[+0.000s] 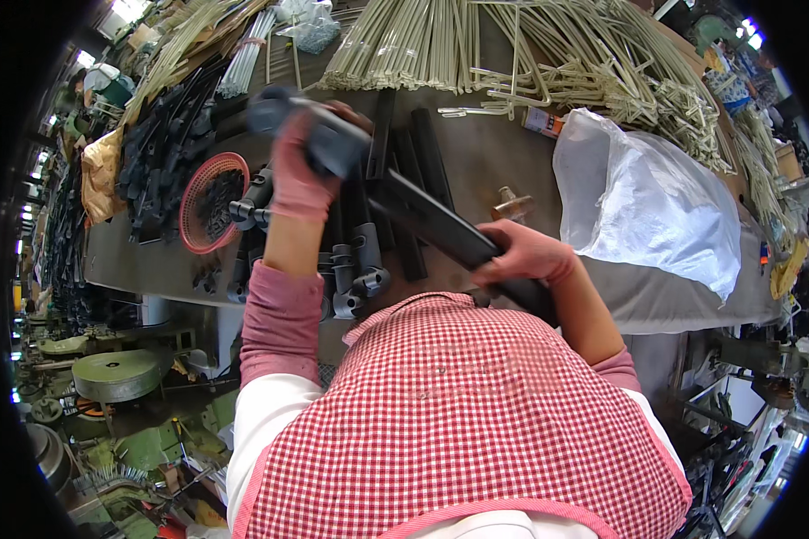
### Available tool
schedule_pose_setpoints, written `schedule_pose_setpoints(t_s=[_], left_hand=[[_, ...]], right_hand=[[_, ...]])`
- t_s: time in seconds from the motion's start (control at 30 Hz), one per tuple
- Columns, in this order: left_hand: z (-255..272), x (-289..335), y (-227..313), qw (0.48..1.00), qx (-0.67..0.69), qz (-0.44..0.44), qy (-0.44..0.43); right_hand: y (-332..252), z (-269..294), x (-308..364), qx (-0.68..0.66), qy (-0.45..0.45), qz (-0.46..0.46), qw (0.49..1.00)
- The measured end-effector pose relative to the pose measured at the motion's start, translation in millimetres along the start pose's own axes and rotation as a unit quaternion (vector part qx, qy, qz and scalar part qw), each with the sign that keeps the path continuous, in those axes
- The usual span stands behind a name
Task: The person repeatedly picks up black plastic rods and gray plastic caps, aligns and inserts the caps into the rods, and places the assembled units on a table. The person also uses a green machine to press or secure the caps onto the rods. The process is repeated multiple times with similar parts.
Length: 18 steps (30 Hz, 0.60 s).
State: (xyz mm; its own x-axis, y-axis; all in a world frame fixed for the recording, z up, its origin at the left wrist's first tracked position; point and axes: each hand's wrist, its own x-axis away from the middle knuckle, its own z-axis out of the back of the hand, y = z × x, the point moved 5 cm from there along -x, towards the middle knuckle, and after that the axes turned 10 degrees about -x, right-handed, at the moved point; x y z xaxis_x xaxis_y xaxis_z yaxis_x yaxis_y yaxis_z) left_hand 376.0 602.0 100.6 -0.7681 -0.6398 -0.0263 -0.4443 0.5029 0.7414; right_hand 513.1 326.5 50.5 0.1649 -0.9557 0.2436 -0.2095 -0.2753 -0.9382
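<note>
Black flat bar [440,225] held in both hands above the table [503,162].
Its long axis runs from upper left to lower right: left hand [301,171] has fingers closed round a grey fitting [333,144] at the far end; right hand [526,256] grips the near end, fingers wrapped tight.

Counted: one red mesh basket [212,202] at 9 o'clock; one white plastic bag [652,202] at 3 o'clock; two gloved hands; pale rods [476,45] at 12 o'clock, too many to count.
</note>
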Motion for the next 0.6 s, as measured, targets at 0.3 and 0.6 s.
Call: schedule_pose_setpoints(t_s=[0.3, 0.6], left_hand=[[-24, 81, -166, 0.940, -0.035, 0.279, -0.192], [36, 98, -259, 0.849, -0.038, 0.526, -0.040]], right_hand=[[62, 84, -39, -0.387, 0.415, 0.261, 0.781], [227, 121, 64, 0.483, 0.567, -0.124, 0.655]])
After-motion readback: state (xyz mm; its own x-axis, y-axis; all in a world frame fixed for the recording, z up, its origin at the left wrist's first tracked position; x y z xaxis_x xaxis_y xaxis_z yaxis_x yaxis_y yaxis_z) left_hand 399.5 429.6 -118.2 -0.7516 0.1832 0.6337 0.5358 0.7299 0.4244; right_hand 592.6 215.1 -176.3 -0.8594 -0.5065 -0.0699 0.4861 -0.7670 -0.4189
